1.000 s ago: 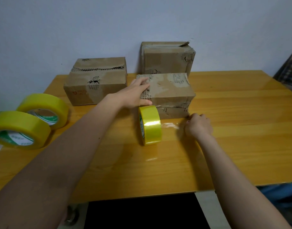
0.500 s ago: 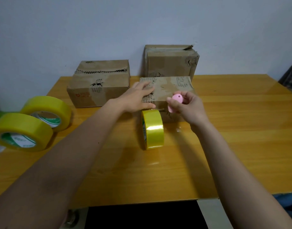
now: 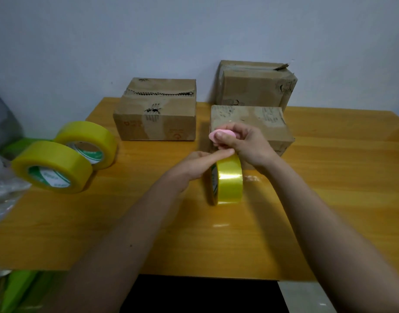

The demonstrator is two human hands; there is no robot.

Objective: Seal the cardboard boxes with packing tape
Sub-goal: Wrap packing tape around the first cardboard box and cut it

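Yellow packing tape roll stands on its edge near the middle of a wooden table, just in front of a cardboard box. The left hand reaches in from the near left, its fingers stretched out straight, with a fingertip touching the top of the roll. The right hand hovers just above the roll and in front of the box, pinching a small pink cutter between thumb and curled fingers. A second box sits to the left at the far edge, and a taller third box stands behind, against the wall. Two more yellow tape rolls lie overlapping at the table's left edge.
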